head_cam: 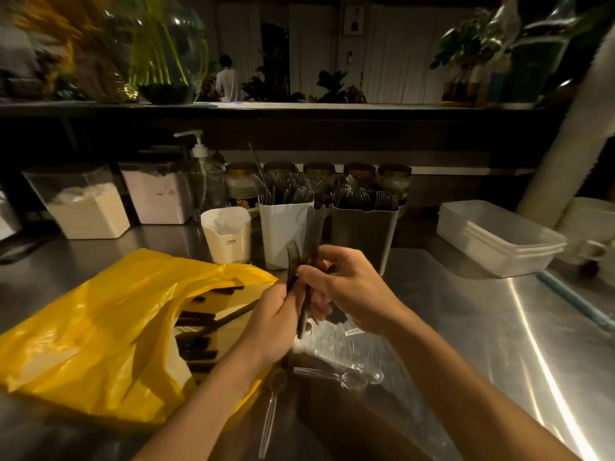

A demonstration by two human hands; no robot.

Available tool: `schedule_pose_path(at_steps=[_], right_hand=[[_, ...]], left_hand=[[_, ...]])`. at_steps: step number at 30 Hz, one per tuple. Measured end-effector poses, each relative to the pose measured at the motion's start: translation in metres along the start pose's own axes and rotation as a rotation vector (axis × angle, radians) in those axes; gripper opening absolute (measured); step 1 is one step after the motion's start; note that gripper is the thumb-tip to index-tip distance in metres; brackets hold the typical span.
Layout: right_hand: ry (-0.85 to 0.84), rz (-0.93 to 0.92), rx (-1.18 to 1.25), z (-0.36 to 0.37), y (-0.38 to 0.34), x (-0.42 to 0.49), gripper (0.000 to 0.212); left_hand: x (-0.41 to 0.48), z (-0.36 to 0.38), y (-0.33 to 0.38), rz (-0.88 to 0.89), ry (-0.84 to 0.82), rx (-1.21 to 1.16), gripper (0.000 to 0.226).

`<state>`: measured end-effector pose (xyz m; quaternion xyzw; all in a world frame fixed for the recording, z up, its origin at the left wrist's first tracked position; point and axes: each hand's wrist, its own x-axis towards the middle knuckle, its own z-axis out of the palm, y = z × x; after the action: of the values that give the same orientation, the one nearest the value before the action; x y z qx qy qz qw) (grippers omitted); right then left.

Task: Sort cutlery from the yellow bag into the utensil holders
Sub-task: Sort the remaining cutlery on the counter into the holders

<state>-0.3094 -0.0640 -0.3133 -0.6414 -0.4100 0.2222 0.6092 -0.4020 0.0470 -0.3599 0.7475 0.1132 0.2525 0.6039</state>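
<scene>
Holds a black fork (293,257) and a black knife (312,227) upright in the left hand (273,314), fingers curled round the handles, above the middle of the table (466,311). Pinches the fork just below its tines with the right hand (349,287), thumb and forefinger closed on it. Faces three holders toward the far edge: a cream holder (228,242) with something pale inside, a white holder (281,231) packed with dark cutlery (289,191), and a grey holder (364,234) full of forks (359,194). Has the yellow bag (100,327) toward the left edge, mouth open, black cutlery (196,341) inside, and clear plastic spoons (349,377) just beside it.
</scene>
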Motion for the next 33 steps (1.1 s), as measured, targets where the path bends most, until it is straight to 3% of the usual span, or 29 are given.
schedule_pose_path(at_steps=[2, 8, 12, 18, 23, 25, 30, 33], right_hand=[[0.026, -0.021, -0.075, -0.006, -0.008, 0.012, 0.007], [0.324, -0.237, -0.138, -0.032, -0.060, 0.072, 0.009], [0.388, -0.303, -0.252, -0.031, -0.072, 0.123, 0.012], [0.402, -0.159, -0.483, -0.019, -0.055, 0.181, 0.008], [0.308, 0.069, -1.025, -0.012, -0.026, 0.202, 0.039], [0.310, 0.136, -1.067, -0.012, -0.026, 0.200, 0.058], [0.552, -0.202, -0.753, -0.015, -0.029, 0.169, 0.075], [0.622, -0.381, -0.732, -0.012, -0.021, 0.137, 0.046]], left_hand=[[0.001, -0.003, -0.002, -0.038, 0.038, -0.006, 0.029], [0.013, -0.016, -0.005, -0.089, 0.295, -0.031, 0.033], [0.013, -0.022, 0.000, -0.063, 0.324, -0.019, 0.032], [0.017, -0.023, -0.007, -0.060, 0.303, -0.039, 0.029], [0.017, -0.023, -0.006, -0.045, 0.318, -0.073, 0.032], [0.017, -0.024, -0.006, -0.057, 0.311, -0.078, 0.031], [0.018, -0.025, -0.005, -0.083, 0.332, -0.117, 0.032], [0.017, -0.025, -0.004, -0.076, 0.362, -0.138, 0.035]])
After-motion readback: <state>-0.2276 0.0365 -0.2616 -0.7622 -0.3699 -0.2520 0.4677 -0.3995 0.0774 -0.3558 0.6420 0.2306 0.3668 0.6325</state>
